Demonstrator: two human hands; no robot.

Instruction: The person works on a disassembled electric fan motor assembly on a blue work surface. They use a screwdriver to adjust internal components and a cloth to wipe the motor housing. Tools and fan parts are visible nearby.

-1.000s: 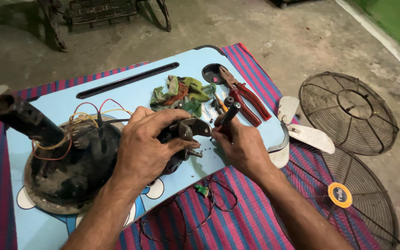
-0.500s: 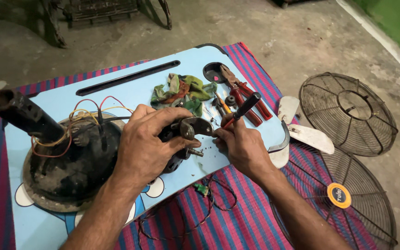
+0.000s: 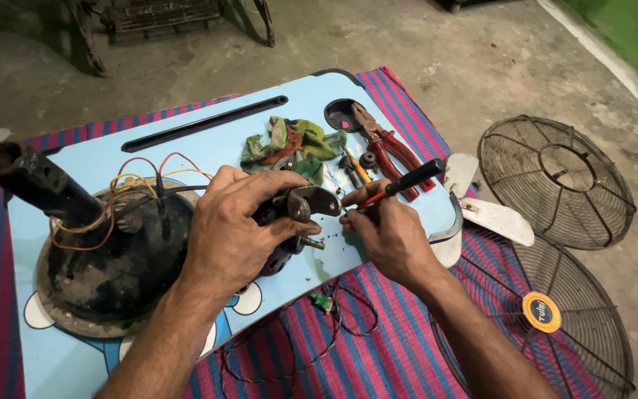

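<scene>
While the left hand (image 3: 234,229) clamps the fan motor (image 3: 289,222) steady on the blue desk (image 3: 186,140), the right hand (image 3: 389,233), its grip pinching a screwdriver (image 3: 400,185), angles the tip toward the motor bracket.

— What sort of place is this looking like?
— An informal floor-level repair spot. A striped mat (image 3: 378,355) is lying on bare concrete floor (image 3: 422,52), with a low blue table (image 3: 208,148), red-handled pliers (image 3: 385,144) and fan grilles (image 3: 555,181) sitting around a dismantled fan base (image 3: 105,258).
</scene>
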